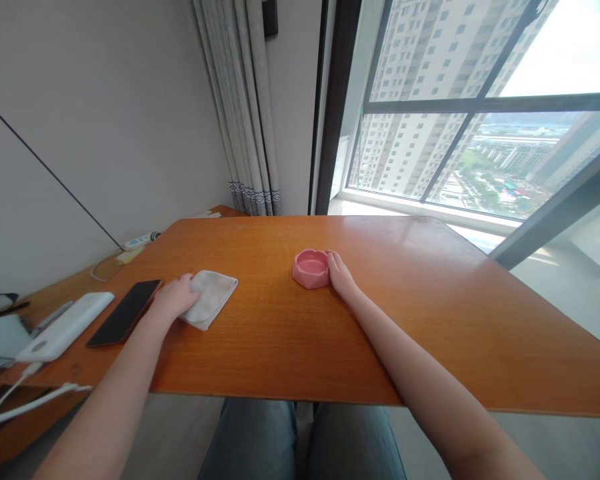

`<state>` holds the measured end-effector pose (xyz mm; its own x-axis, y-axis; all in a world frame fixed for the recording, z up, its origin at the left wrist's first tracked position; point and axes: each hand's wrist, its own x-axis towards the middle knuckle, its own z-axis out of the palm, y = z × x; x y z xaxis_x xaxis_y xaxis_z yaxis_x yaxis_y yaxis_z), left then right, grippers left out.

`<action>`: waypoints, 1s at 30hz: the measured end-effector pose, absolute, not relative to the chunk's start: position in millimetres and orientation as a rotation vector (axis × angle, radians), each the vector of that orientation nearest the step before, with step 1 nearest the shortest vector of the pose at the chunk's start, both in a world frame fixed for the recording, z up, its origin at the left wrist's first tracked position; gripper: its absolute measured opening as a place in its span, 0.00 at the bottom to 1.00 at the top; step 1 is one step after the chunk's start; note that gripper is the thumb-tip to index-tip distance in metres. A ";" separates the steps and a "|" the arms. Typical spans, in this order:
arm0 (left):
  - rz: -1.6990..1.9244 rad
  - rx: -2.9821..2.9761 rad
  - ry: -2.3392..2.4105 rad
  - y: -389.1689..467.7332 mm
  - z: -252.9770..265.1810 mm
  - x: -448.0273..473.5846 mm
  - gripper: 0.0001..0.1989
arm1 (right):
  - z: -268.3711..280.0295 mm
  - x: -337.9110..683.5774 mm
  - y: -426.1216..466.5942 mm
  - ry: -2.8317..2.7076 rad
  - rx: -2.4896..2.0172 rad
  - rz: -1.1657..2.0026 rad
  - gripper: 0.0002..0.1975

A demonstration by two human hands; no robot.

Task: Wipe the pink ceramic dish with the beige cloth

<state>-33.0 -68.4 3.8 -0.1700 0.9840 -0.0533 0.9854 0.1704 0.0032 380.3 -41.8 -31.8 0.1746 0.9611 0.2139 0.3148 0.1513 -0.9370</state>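
Note:
A pink ashtray [311, 272] with a faceted, notched rim sits upright on the wooden table, just right of the middle. My right hand [341, 275] grips it by its right side, with the fingers partly hidden against the wall. On the left lies a folded whitish cloth [211, 298], flat on the tabletop. My left hand [177, 295] has its fingers closed on the cloth's left edge; the thumb side shows and the fingertips are partly hidden.
Beside my left hand lies a dark phone [126, 313]. Farther left are a white power bank [65, 327] with a cable [35, 407] and a power strip [141, 241]. The table's front edge [280, 399] runs above my knees; a window stands behind at right.

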 end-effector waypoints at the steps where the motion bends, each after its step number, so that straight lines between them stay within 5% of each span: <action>1: -0.068 1.980 2.328 -68.6 8.7 -32.1 0.22 | -32.3 380.9 -41.2 -1.323 -1.379 0.742 0.24; 4: 0.002 1.984 2.144 -73.4 32.8 -13.6 0.16 | -29.1 383.0 -41.9 -1.287 -1.354 0.633 0.24; 8: 0.461 1.899 1.665 -83.7 69.4 43.2 0.21 | -9.3 384.0 -50.2 -1.272 -1.175 0.562 0.21; 12: 0.893 1.396 1.011 -79.3 80.2 122.7 0.25 | 16.2 387.1 -62.1 -1.246 -0.984 1.122 0.31; 16: 1.053 1.156 0.887 -60.2 61.4 196.2 0.21 | 25.2 394.1 -71.7 -1.322 -0.908 1.498 0.42; 20: 1.183 1.341 1.177 -48.3 40.5 229.7 0.19 | 20.3 392.9 -70.1 -1.189 -0.945 1.549 0.24; 26: 1.269 1.623 1.274 -45.2 11.6 218.9 0.14 | 27.2 393.7 -64.5 -0.949 -1.081 0.946 0.18; 30: 1.267 1.657 1.320 -37.0 -21.9 213.0 0.15 | 32.9 393.4 -76.9 -1.512 -1.242 0.470 0.10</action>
<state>213.0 -37.0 -21.9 0.0211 0.9596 0.2807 0.3200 -0.2724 0.9074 393.4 -76.9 32.9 0.1160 0.8730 0.4737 0.4508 0.3787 -0.8083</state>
